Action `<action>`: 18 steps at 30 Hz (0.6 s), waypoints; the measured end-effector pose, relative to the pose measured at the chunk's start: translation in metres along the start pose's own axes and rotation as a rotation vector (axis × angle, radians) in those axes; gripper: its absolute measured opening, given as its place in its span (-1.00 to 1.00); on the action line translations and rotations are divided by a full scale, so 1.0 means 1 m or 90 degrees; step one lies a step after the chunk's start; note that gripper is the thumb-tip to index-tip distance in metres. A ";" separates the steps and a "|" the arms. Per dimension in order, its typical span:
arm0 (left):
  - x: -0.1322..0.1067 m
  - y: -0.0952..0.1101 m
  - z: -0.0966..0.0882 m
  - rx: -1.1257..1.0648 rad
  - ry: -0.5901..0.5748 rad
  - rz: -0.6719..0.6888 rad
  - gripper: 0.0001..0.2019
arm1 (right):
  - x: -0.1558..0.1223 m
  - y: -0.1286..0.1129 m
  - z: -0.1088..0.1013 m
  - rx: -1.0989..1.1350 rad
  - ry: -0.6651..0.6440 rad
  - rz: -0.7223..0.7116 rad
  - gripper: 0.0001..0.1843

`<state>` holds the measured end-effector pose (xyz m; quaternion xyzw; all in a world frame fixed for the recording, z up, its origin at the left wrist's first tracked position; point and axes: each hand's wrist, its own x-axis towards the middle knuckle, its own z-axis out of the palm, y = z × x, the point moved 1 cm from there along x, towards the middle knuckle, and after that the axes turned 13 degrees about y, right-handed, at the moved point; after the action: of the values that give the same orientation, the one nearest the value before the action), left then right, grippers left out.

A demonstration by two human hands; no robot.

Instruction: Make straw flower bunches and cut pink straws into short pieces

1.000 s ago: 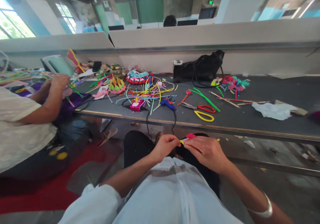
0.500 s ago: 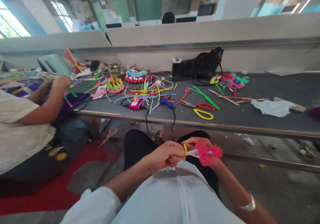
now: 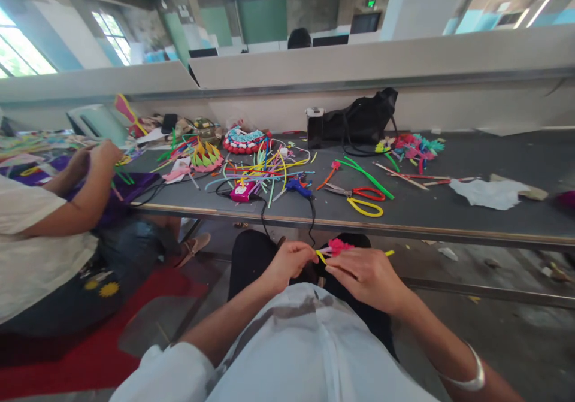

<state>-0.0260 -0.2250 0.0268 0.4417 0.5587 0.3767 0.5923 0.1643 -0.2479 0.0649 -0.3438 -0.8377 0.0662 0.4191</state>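
My left hand (image 3: 290,261) and my right hand (image 3: 366,273) meet above my lap, below the table's front edge. Both pinch a small pink fuzzy flower (image 3: 338,247) with a yellow pipe-cleaner stem (image 3: 321,256). The left fingers are closed on the stem end. The right fingers curl over the pink part, and a yellow tip sticks out past them on the right. A silver bangle (image 3: 467,378) sits on my right wrist.
The dark table (image 3: 449,210) carries a heap of coloured pipe cleaners (image 3: 265,165), a blue glue gun (image 3: 300,187), red-and-yellow scissors (image 3: 366,199), a pink device (image 3: 243,191), a black bag (image 3: 359,120) and white cloth (image 3: 487,192). A co-worker's hands (image 3: 96,153) work at the left.
My right hand turned back over the pink flower, hiding most of it, and both hands rose slightly toward the table edge. The co-worker's hands shifted a little.
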 end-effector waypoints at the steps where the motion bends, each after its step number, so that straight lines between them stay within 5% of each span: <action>1: 0.000 0.001 0.000 -0.082 -0.007 -0.036 -0.83 | -0.004 -0.002 0.003 0.010 0.033 0.022 -0.78; 8: -0.016 0.008 0.009 -0.395 -0.132 -0.102 -0.83 | -0.027 0.002 0.025 0.153 0.177 0.277 -0.80; 12: -0.023 0.010 0.015 -0.370 -0.234 -0.125 -0.83 | -0.024 0.013 0.028 0.298 0.182 0.351 -0.72; 18: -0.027 0.010 0.015 -0.238 -0.342 -0.153 -0.82 | -0.009 0.023 0.020 0.413 0.062 0.373 -0.69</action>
<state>-0.0132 -0.2487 0.0448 0.3403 0.3525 0.2705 0.8287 0.1656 -0.2328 0.0370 -0.4202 -0.6199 0.4254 0.5082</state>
